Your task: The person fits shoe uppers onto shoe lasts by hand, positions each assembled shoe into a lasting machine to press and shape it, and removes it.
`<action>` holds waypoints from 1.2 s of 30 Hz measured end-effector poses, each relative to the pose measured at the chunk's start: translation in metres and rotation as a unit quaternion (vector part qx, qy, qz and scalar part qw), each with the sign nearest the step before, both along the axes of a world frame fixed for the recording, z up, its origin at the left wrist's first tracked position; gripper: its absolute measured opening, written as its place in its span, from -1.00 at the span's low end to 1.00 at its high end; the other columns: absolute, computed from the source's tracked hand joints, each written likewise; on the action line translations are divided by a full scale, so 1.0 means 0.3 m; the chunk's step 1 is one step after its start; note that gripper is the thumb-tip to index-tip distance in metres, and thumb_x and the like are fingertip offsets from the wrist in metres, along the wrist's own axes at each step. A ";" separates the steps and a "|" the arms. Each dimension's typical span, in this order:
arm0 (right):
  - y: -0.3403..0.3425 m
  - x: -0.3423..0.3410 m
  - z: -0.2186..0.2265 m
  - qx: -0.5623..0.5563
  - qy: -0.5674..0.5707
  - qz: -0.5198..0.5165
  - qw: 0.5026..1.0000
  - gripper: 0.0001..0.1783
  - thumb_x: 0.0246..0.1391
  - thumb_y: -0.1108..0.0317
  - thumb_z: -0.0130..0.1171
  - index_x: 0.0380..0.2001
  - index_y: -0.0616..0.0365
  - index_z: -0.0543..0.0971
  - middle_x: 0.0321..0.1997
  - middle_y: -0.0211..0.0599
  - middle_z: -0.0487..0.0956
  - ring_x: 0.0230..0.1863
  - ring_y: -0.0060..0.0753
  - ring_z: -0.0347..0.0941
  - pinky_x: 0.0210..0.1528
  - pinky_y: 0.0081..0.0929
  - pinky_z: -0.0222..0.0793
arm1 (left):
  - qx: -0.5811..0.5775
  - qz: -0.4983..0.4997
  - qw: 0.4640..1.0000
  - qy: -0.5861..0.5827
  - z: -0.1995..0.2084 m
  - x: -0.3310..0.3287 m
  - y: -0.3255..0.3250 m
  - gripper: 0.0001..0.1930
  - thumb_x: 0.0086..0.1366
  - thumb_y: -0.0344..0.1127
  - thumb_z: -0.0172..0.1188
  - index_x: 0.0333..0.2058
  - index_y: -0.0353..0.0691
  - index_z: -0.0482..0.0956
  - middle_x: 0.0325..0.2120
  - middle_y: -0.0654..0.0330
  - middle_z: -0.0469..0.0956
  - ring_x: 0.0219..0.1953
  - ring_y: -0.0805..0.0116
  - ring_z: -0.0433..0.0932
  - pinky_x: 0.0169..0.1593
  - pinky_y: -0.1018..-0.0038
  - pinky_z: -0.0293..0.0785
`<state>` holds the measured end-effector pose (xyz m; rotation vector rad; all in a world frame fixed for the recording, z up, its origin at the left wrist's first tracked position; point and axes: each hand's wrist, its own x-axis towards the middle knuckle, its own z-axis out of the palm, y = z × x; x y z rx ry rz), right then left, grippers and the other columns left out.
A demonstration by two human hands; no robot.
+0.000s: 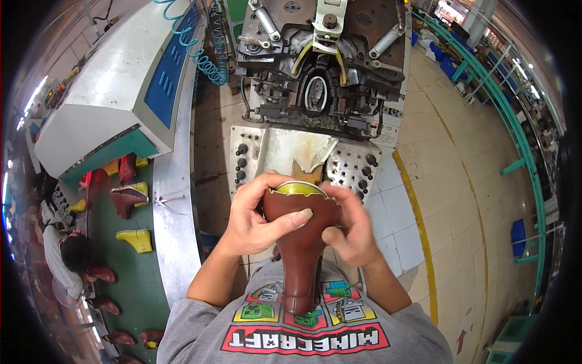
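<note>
Between my hands, in front of my chest, is a brown leather boot upper (297,236) with its shaft hanging toward me. A yellow-green shoe last (297,188) with a pale metal rim shows inside its ragged upper edge. My left hand (257,212) is closed round the left side, thumb laid across the leather. On the right side my right hand (351,221) is curled against the upper, its fingers near the leather edge and slightly blurred.
Ahead stands a machine (316,94) with metal clamps and an oval ring. Its panel (354,167) carries black knobs. To the left, a green conveyor (136,267) bears brown uppers and yellow lasts, beside a grey-white housing (103,91). Another person (63,261) works beyond it.
</note>
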<state>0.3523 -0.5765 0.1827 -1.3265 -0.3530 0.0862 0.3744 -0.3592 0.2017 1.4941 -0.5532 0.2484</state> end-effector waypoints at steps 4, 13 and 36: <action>0.055 0.019 -0.103 -0.133 -0.115 -0.115 0.978 -0.40 0.28 0.04 0.49 0.05 0.43 0.64 -0.19 -0.22 0.77 -0.19 -0.44 0.70 -0.08 -0.45 0.61 | -0.019 0.008 1.000 -0.002 -0.017 0.039 0.014 -0.57 0.24 -0.33 0.54 0.00 -0.38 0.59 -0.15 0.12 0.69 -0.12 0.42 0.66 -0.01 0.45 0.60; 0.116 0.041 -0.101 -0.090 -0.011 -0.200 0.976 -0.58 0.32 0.15 0.45 -0.12 0.40 0.72 -0.32 -0.39 0.73 -0.31 -0.64 0.57 -0.23 -0.55 0.52 | -0.019 0.009 0.997 0.073 -0.065 0.146 0.009 -0.65 0.29 -0.27 0.56 -0.10 -0.37 0.66 -0.36 0.20 0.74 -0.33 0.51 0.68 -0.19 0.51 0.62; 0.083 0.585 -0.225 0.176 0.193 -0.201 0.944 -0.45 0.47 0.07 0.23 0.24 0.35 0.60 0.22 -0.22 0.66 0.16 -0.42 0.60 0.23 -0.42 0.51 | -0.118 0.023 0.933 0.340 -0.216 0.728 -0.132 -0.11 0.41 0.36 0.30 0.28 -0.45 0.49 0.14 -0.03 0.62 0.15 0.28 0.61 0.17 0.33 0.57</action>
